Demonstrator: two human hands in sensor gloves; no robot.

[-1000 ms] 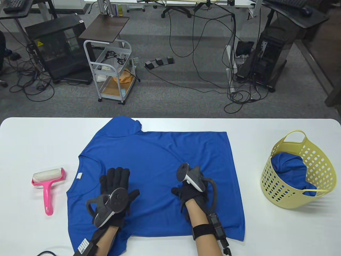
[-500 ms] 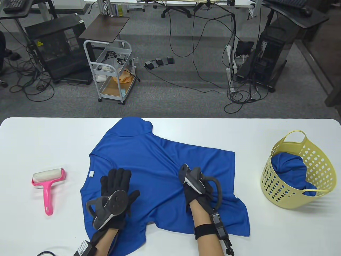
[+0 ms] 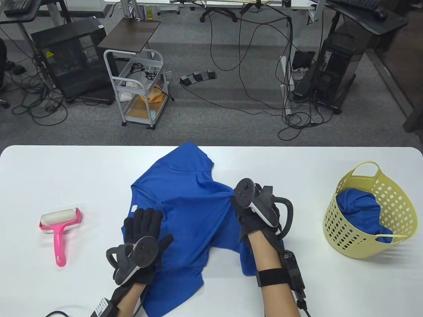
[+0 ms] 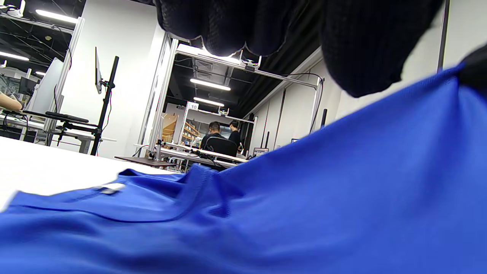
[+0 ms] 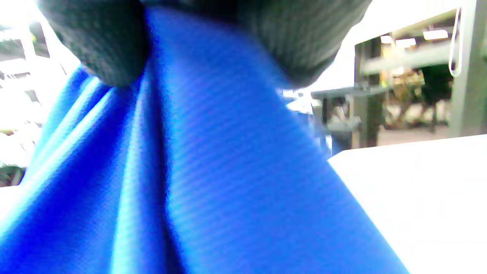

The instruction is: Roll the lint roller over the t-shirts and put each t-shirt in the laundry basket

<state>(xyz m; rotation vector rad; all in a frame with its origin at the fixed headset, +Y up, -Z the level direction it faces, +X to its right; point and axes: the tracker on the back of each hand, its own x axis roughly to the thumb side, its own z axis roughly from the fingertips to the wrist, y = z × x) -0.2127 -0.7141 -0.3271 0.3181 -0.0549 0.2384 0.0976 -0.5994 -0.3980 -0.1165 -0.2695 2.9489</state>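
Note:
A blue t-shirt [image 3: 188, 214] lies bunched on the white table [image 3: 49, 171]. My right hand [image 3: 246, 214] grips a fold of it near the middle and holds that fold up off the table; the right wrist view shows the t-shirt [image 5: 198, 171] pinched between gloved fingers [image 5: 102, 49]. My left hand [image 3: 145, 224] lies flat, fingers straight, on the shirt's left part near the collar tag. In the left wrist view the t-shirt [image 4: 304, 198] fills the lower half. A pink lint roller [image 3: 59, 228] lies at the left. The yellow laundry basket [image 3: 396, 211] stands at the right.
Another blue garment [image 3: 358, 208] sits inside the basket. Beyond the table's far edge are a white cart [image 3: 138, 89], computer towers and cables on the floor. Bare table lies between the shirt and the basket.
My right hand has gathered the shirt and pulled it up and to the right; the flat shirt is now bunched and shifted right. The left hand has stayed flat on it.

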